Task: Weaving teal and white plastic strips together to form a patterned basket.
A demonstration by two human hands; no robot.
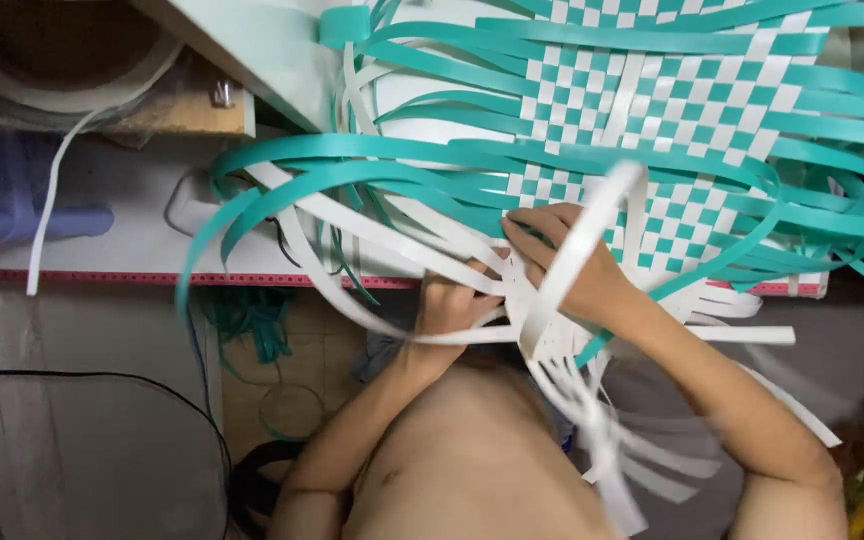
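Observation:
A checkered mat woven of teal and white plastic strips lies on a white table. Long loose teal strips curl off its left edge and white strips hang down over my lap. My left hand is closed around a bundle of white strips at the mat's near edge. My right hand presses fingers on the woven edge and pinches a white strip that arcs upward, blurred.
A red measuring strip runs along the table's front edge. A blue stool and a roll of white strip sit at the upper left. Black cable lies on the grey floor; teal offcuts hang under the table.

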